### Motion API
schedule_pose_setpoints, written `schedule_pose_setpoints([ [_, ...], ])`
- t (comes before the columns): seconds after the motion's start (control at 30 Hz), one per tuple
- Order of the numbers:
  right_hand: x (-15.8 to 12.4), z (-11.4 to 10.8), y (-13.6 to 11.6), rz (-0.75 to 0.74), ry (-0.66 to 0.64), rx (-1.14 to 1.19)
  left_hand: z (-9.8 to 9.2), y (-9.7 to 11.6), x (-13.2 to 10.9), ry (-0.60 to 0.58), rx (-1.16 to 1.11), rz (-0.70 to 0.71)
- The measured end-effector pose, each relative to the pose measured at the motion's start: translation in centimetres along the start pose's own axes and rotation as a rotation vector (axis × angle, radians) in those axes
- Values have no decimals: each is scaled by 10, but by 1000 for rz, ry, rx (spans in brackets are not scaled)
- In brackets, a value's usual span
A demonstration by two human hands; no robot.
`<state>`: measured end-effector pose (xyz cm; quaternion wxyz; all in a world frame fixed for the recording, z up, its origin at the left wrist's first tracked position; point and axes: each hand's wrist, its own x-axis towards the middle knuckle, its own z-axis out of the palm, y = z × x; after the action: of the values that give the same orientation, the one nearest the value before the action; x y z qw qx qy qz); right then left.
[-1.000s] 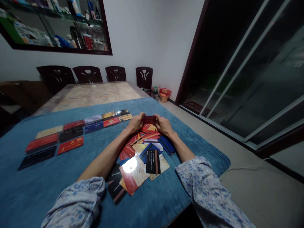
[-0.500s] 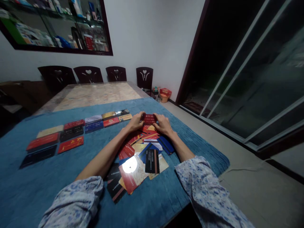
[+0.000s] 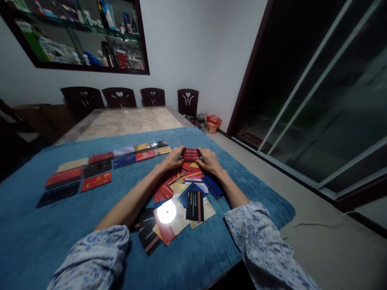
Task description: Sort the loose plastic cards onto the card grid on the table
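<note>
Tilted since earlier, the dark red card shows its printed face. Left hand and right hand pinch its opposite ends.

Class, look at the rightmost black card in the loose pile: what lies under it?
A beige card sticks out from under the black card at its right; a blue card shows at its far edge. What its middle covers is hidden.

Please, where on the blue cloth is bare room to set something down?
Bare blue fabric cloth shows between the rows of flat multicoloured cards and the left forearm, and outside the right forearm. Crowded: between the forearms, where a loose multicoloured card heap lies.
</note>
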<state>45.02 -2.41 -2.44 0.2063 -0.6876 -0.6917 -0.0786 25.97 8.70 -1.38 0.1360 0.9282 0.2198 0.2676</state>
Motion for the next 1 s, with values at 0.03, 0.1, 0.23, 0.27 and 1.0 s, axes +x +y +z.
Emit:
schedule_pose_setpoints([
  [0.03, 0, 0, 0, -9, 0, -3, -1, -1, -1, -11, 9, -3],
  [0.1, -1, -1, -2, -27, 0, -8, -2, -4, -4, -34, 26, -10],
  [0.23, -1, -2, -4, -74, 6, 10, -6, -10, -13, -47, 29, -40],
  [0.27, -1, -2, -5, -89, 7, 16, -6, -12, -15, -46, 23, -49],
  [1.0, -4, -2, -29, -330, -89, 135, -37, -1, -71, -124, 67, -55],
])
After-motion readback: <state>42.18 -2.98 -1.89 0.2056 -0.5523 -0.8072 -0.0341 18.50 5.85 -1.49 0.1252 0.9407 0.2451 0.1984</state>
